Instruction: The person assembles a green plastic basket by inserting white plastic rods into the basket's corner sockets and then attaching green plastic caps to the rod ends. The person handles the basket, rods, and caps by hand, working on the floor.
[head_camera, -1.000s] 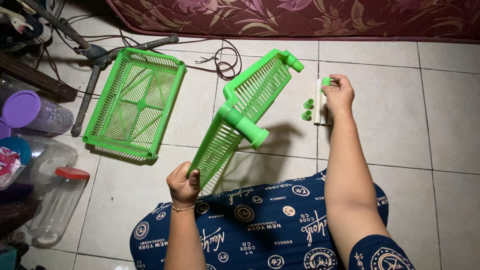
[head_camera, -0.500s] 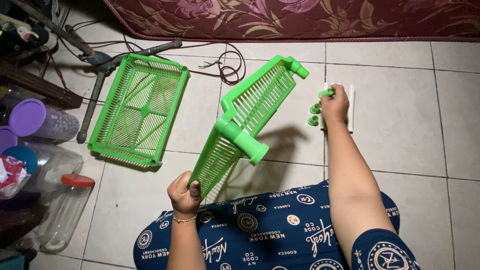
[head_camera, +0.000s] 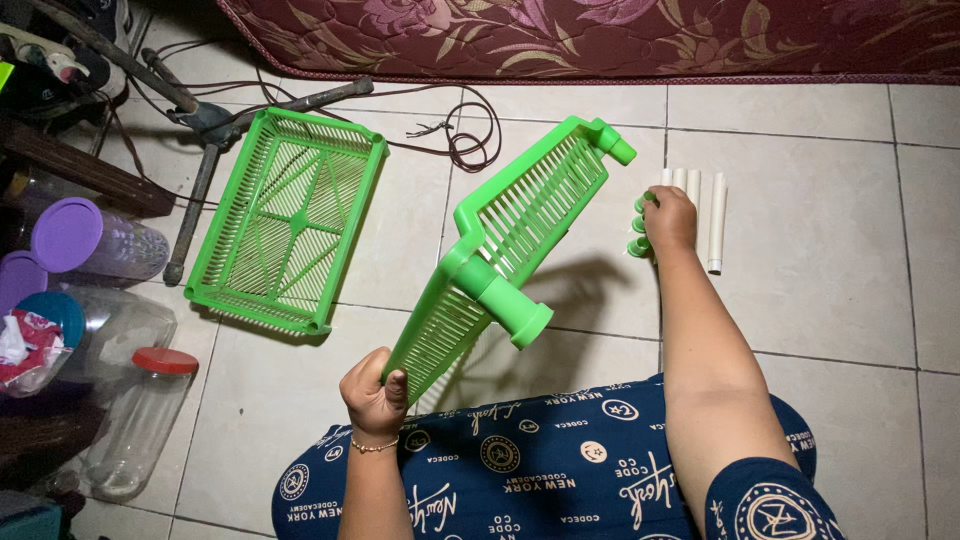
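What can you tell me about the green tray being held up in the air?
The held tray is a bright green rectangular shelf, seemingly plastic, with a slatted base and round tube sockets at its corners. It is tilted steeply, one end high near the white pipes, the other low. The left hand grips its lower corner; nothing else visibly touches it.

Tiled floor (head_camera: 820, 290), green tray (head_camera: 287, 220), white tubes (head_camera: 705, 205), jars (head_camera: 130, 420)
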